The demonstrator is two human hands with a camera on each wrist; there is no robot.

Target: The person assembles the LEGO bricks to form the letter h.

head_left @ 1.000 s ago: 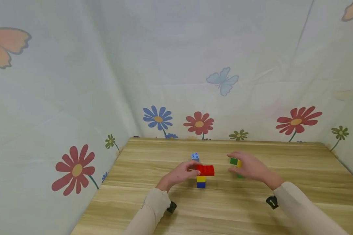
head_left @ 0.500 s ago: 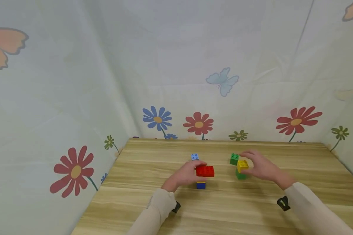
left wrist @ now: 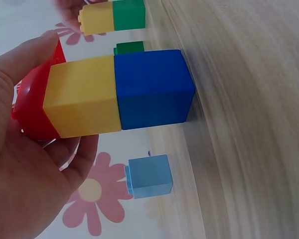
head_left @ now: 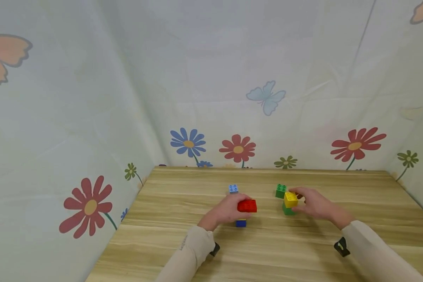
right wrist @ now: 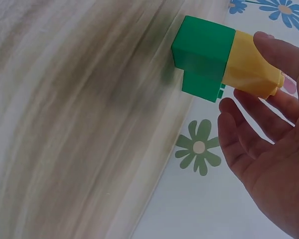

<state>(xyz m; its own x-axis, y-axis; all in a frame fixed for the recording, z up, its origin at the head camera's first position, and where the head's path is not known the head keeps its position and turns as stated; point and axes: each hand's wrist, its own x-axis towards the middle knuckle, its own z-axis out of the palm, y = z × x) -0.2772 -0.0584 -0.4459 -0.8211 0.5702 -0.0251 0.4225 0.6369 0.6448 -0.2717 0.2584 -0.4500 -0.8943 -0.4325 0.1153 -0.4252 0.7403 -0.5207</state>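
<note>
My left hand (head_left: 226, 208) grips a wide red brick (head_left: 247, 206) from its left side, the thumb on the near face. Beneath the red brick, in the left wrist view, come a yellow brick (left wrist: 82, 97) and a blue brick (left wrist: 152, 89), all in one upright stack on the table. To the right, my right hand (head_left: 319, 204) pinches another yellow brick (head_left: 290, 199) between thumb and fingers. That one sits on top of a green brick (head_left: 288, 210) standing on the table.
Behind the right-hand stack stands a single green brick (head_left: 281, 191). A light blue brick (head_left: 233, 188) stands just beyond the left hand. The wooden table (head_left: 183, 184) ends at a flowered cloth wall (head_left: 310, 117) at the back and sides.
My right hand has drawn back to the right, uncovering the green and yellow bricks, and come onto the yellow one. The left hand has reached further round the red brick.
</note>
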